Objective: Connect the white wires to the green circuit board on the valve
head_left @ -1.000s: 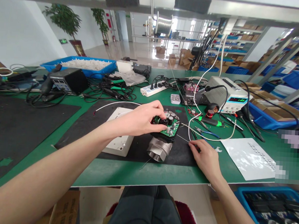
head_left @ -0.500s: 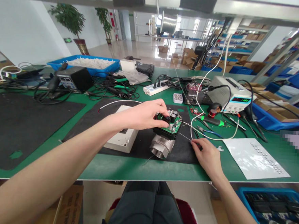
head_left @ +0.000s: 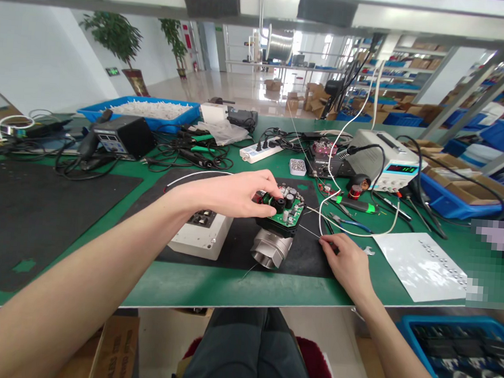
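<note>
A green circuit board (head_left: 291, 213) sits in a black housing on top of a steel valve body (head_left: 271, 248), which stands on the black mat. My left hand (head_left: 251, 195) reaches over the board from the left, thumb and fingers closed on a black round part (head_left: 280, 204) there. To the right of the valve, my right hand (head_left: 345, 258) rests low with thumb and forefinger pinched on a thin wire (head_left: 310, 231) that runs toward the housing. Left of the valve lies a white box (head_left: 219, 238) with a dark panel, partly beneath my left forearm.
A power supply (head_left: 386, 161), pliers (head_left: 353, 222) and a green-black screwdriver (head_left: 357, 205) lie at the right. White paper (head_left: 419, 267) holds small parts. Behind are a power strip (head_left: 261, 150), tangled cables, a black soldering station (head_left: 124, 136) and a blue tray (head_left: 192, 114).
The view has shifted slightly. More of the white box's dark panel now shows below my left forearm. Both hands keep nearly the same places at the valve and wire.
</note>
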Demonstrator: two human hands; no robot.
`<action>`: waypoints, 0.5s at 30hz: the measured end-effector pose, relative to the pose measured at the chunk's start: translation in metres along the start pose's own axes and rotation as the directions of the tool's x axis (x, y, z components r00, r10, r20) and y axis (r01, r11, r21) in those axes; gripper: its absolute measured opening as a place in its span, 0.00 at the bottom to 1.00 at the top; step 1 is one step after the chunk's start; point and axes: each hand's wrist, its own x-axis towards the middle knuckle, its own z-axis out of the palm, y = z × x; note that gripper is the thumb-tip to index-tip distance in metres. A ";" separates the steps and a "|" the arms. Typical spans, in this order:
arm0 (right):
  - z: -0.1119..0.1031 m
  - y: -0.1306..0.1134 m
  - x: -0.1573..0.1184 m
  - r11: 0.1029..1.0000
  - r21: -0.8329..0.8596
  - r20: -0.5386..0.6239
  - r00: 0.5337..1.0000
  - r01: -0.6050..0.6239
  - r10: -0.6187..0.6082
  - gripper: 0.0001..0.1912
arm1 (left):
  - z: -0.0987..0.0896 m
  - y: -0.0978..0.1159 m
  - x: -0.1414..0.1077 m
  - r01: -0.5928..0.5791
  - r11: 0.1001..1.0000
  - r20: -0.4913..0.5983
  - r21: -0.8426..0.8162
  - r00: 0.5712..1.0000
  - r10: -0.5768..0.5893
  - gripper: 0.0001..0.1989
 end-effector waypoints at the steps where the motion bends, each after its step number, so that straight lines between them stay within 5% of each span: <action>1: 0.000 0.000 0.000 1.000 0.002 0.000 1.000 -0.002 0.002 0.10 | 0.000 0.001 0.001 0.000 1.000 -0.012 0.006 1.000 0.000 0.18; 15: 0.003 0.003 0.000 1.000 -0.011 0.004 1.000 0.007 -0.007 0.10 | 0.018 0.005 0.010 -0.101 0.994 -0.169 0.046 0.980 0.107 0.12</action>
